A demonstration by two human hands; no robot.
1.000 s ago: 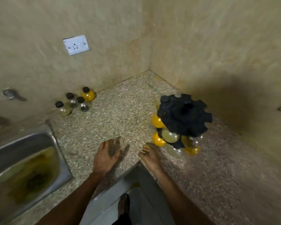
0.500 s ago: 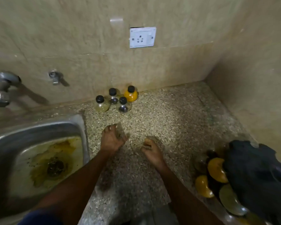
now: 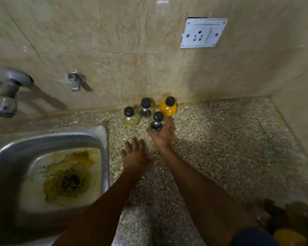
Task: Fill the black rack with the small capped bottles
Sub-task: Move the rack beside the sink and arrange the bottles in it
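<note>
Right hand: the right hand point(image 3: 161, 134) is extended to the nearest bottle, palm turned up and inward; its fingers are cupped around the base of the clear bottle point(image 3: 156, 122), which is held at the lower body. Whether the bottle is lifted off the surface cannot be told.
Left hand: the left hand point(image 3: 135, 154) is held palm down over the speckled counter point(image 3: 212, 139), fingers spread and relaxed, nothing gripped. It is placed just beside the right wrist.
Bottle group: four small black-capped bottles are clustered against the wall. The pale yellow bottle point(image 3: 129, 118) is at the left, a second clear bottle point(image 3: 146, 109) is behind, and the orange bottle point(image 3: 168, 107) is at the right; all three stand upright.
Black rack: the black rack point(image 3: 292, 217) is seen only as a dark, blurred shape at the lower right edge, well apart from the hands. A yellow item point(image 3: 290, 237) is visible beside it; detail cannot be told.
Surroundings: a stained steel sink point(image 3: 7, 157) is set into the counter at the left, with a tap point(image 3: 6, 96) above it. A white socket plate point(image 3: 203, 32) is fixed to the tiled wall.
</note>
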